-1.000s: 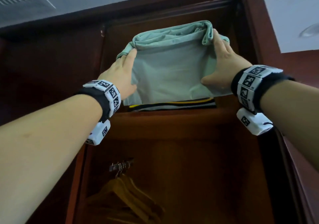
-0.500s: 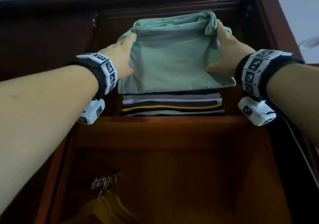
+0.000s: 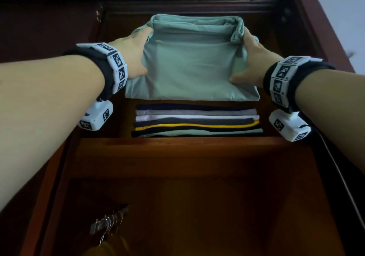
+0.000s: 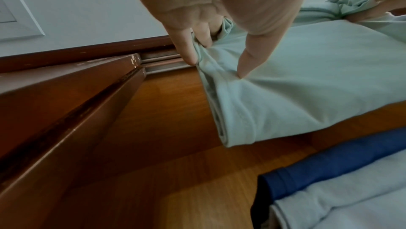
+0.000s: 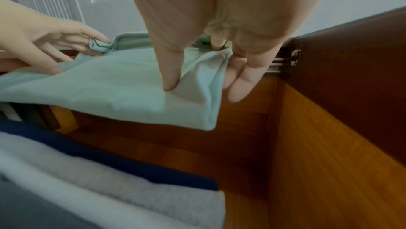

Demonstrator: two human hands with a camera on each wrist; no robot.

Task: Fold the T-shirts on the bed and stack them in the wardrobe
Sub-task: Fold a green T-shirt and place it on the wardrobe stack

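- Step in hand: stacking. I hold a folded green shirt (image 3: 189, 66) at centre frame in the head view, clear of the stack (image 3: 195, 120) just below it, with a dark gap between them.
- Left hand (image 3: 131, 58): it pinches the shirt's left edge. In the left wrist view the thumb (image 4: 252, 59) presses on top and the fingers (image 4: 186, 48) curl along the edge.
- Right hand (image 3: 250, 62): it pinches the right edge the same way. In the right wrist view the thumb (image 5: 169, 76) lies on the cloth and the fingers (image 5: 239, 79) wrap under the bunched edge.
- Stack position: it rests on the upper shelf (image 3: 177, 143) of the wardrobe (image 3: 49, 28), lower centre of the opening, with a navy shirt (image 4: 329, 166) on top.
- Next move, as I judge it: lower both hands evenly until the green shirt lies flat on the navy one, edges aligned, then slide the fingers out sideways.
- Caution: the far edge at upper centre is rolled and bunched; I expect it to need smoothing after release.
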